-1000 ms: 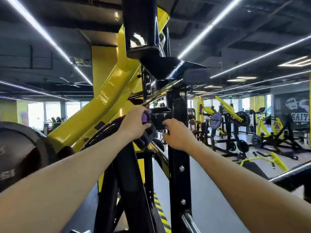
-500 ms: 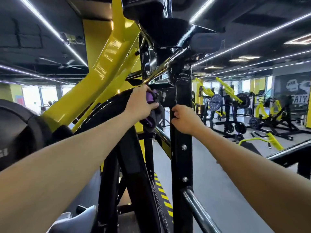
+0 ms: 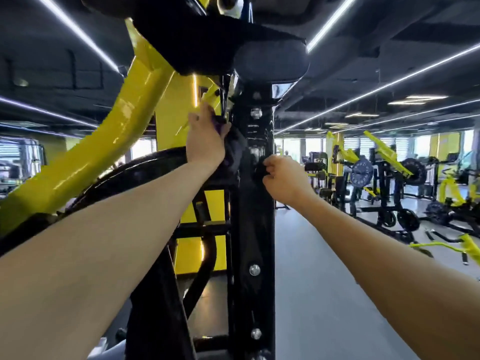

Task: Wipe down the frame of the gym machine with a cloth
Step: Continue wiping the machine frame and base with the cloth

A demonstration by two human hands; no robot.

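Reaching up, the left hand [image 3: 207, 141] grips a dark cloth [image 3: 235, 149] with a purple edge and presses it against the left side of the black post [image 3: 255, 209], just below the padded black block [image 3: 271, 62] at the top. The cloth hangs from under the palm and lies against the post's upper part, between the two hands. The right hand [image 3: 281, 178] sits lower, on the right edge of the post, its fingers curled round a small black knob [image 3: 259, 167] there; how firmly it holds is hard to tell. Silver bolts [image 3: 254, 269] run down the post's near face. To the left, a thick yellow arm [image 3: 109, 141] slants from low left up to the top of the machine, and a black weight plate [image 3: 135, 167] curves behind the left forearm. Far right, across the grey floor [image 3: 324, 281], stand more yellow-and-black machines [image 3: 376, 172]. Light strips [image 3: 389, 84] cross the dark ceiling.
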